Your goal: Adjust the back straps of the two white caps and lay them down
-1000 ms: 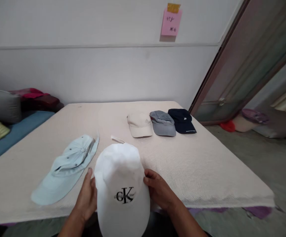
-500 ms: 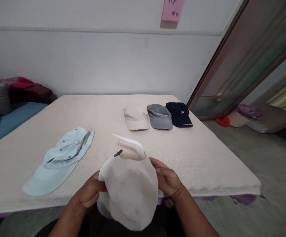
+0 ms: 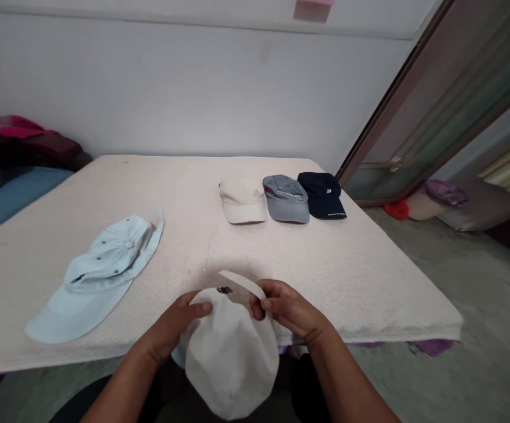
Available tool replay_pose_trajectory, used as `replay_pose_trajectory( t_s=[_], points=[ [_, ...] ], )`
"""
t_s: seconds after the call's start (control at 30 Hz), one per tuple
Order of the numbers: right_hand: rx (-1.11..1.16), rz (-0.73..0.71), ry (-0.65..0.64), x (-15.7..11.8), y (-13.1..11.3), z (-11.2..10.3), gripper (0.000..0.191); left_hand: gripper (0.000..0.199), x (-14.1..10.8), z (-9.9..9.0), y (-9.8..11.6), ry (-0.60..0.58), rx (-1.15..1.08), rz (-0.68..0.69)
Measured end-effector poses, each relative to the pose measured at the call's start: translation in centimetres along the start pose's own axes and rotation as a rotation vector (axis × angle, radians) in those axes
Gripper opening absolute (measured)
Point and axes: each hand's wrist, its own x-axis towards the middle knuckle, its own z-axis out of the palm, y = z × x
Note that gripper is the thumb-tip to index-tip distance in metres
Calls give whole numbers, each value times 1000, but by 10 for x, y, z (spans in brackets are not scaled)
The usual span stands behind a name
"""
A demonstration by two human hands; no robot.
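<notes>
A white baseball cap [image 3: 231,358] is held at the near edge of the bed, its back opening turned away from me. My left hand [image 3: 178,323] grips the cap's left side, thumb on top beside the small metal buckle [image 3: 224,289]. My right hand [image 3: 288,308] pinches the back strap [image 3: 242,281] near its right end; the strap's free end sticks out to the left, apart from the buckle. The cap's brim is mostly hidden underneath. To the left lies a light blue cap [image 3: 105,264], tipped on its side with its strap loose.
A beige cap [image 3: 242,201], a grey cap [image 3: 285,200] and a navy cap [image 3: 322,195] sit in a row at the back right of the covered bed [image 3: 347,282]. A wall stands behind. Cushions and cloth [image 3: 21,132] lie at far left.
My right hand has moved from the cap's side onto its strap. My left thumb now lies on top of the cap near the buckle. The view has tilted down slightly.
</notes>
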Motion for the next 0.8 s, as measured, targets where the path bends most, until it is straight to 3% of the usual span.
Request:
replay_pose_trajectory(
  t_s=[0.2,0.37,0.63,0.8],
  points=[
    [7,7,107,8,9,-2,9,28,10,5,-13,55,52,6],
    [10,23,199,20,14,2,23,9,10,9,-10,73,51,69],
    [-8,-45,172,25,8,5,8,29,5,-5,-15,129,132,116],
    [1,-5,185,30,7,7,8,26,4,2,-9,107,148,141]
  ],
)
